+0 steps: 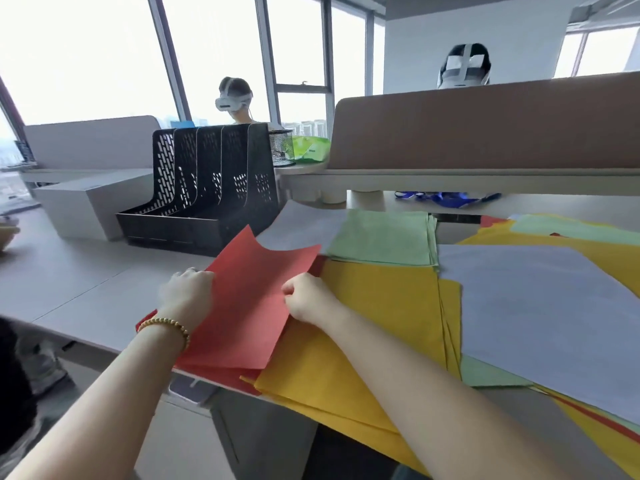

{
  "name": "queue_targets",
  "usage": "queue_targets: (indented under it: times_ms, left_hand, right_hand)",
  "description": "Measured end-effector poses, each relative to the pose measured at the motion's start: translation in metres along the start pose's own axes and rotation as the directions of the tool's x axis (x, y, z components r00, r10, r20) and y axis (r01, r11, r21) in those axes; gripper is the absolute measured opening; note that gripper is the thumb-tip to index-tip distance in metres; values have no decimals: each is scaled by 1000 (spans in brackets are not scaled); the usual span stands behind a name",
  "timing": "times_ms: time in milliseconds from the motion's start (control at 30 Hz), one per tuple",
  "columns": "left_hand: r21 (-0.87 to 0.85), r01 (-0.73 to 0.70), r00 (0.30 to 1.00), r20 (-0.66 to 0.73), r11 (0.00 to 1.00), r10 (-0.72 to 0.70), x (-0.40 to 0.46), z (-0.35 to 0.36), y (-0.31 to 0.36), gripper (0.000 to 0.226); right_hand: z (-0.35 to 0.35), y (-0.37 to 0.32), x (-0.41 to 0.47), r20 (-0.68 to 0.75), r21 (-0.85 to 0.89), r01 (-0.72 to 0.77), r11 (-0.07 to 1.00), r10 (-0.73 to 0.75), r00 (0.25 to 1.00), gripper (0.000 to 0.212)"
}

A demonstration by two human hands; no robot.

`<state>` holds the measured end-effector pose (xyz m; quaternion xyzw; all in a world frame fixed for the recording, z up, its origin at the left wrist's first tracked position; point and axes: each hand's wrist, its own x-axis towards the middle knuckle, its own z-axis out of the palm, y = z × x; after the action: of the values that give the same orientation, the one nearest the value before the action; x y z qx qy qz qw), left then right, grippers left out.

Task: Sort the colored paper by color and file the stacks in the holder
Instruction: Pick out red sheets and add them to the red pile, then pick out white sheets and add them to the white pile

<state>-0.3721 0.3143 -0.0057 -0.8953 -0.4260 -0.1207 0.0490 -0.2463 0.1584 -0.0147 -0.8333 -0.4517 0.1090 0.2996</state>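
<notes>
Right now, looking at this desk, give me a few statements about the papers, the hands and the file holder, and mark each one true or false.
1. Both hands hold the red paper. True: the left hand and the right hand grip it.
2. The black file holder already holds yellow sheets. False: its slots show no paper.
3. A green stack lies beyond the yellow stack. True.
4. The file holder stands right of the papers. False: it stands to their left.
5. The left wrist wears a beaded bracelet. True.
</notes>
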Motion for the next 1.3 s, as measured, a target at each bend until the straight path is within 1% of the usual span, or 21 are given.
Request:
queue_targets:
  times_ms: [100,167,267,367,433,533,600,667,733,800,900,967,1033,1067,1133,1167,1200,1233,1300]
  left_hand:
    - [168,-43,999,31,985,39,-4,4,4,39]
    - [246,-55,996,77,968,37,-9,5,10,41]
    - [271,-48,991,131,961,12,-10,4,19,39]
    - [180,-55,989,148,982,28,-5,1,40,35]
    - [61,-81,986,152,995,71,-4,-1,66,34]
    - [-130,-152,974,151,980,171,-7,-7,123,32]
    - [-251,-220,958,129,943,257,-14,-10,165,28]
    - [-344,-299,929,108,890,354,-23,-12,207,38]
    - [-411,-371,891,95,833,444,-34,-13,247,42]
    - [-467,-432,844,91,771,528,-46,-13,286,41]
    - [-513,-503,772,96,696,628,-65,-11,340,40]
    - [-529,-530,736,102,663,670,-74,-8,370,39]
    - [-562,-517,719,123,645,684,-78,-6,395,41]
    - [-576,-499,723,136,648,677,-77,-4,405,43]
    - [-548,-481,740,166,685,652,-73,1,421,49]
    - [-514,-489,739,185,705,648,-71,4,425,55]
    - [-487,-501,733,202,716,650,-71,8,428,60]
    - [-474,-513,723,211,716,658,-72,11,430,64]
    - [-473,-537,711,193,699,677,-75,15,431,68]
  right_hand:
    - [8,2,4,38,-169,12,986,-6,999,34]
    - [9,5,7,43,-270,34,962,-23,999,29]
    - [-1,11,3,11,-326,66,943,-66,998,29]
    - [-23,30,-4,-44,-331,52,942,-70,997,31]
    - [-42,50,-11,-101,-337,0,942,-36,994,30]
    - [-73,86,-29,-199,-281,-90,956,34,979,32]
    - [-94,112,-45,-265,-243,-142,960,75,961,34]
    - [-112,138,-61,-330,-206,-196,959,121,936,34]
    - [-130,164,-78,-389,-176,-265,948,181,903,34]
    - [-148,188,-96,-448,-136,-349,927,257,856,32]
    - [-174,223,-121,-533,-30,-475,879,388,752,30]
    - [-190,244,-134,-582,1,-530,848,432,689,30]
    - [-203,264,-145,-596,-53,-599,799,455,661,32]
    - [-209,272,-150,-582,-108,-647,755,480,657,32]
    - [-220,285,-156,-526,-192,-726,661,555,644,31]
    - [-226,291,-158,-504,-195,-748,635,589,632,31]
    - [-231,295,-158,-484,-158,-760,631,621,616,33]
    - [-237,298,-158,-469,-82,-761,644,649,600,36]
    - [-245,301,-157,-452,108,-727,678,685,572,42]
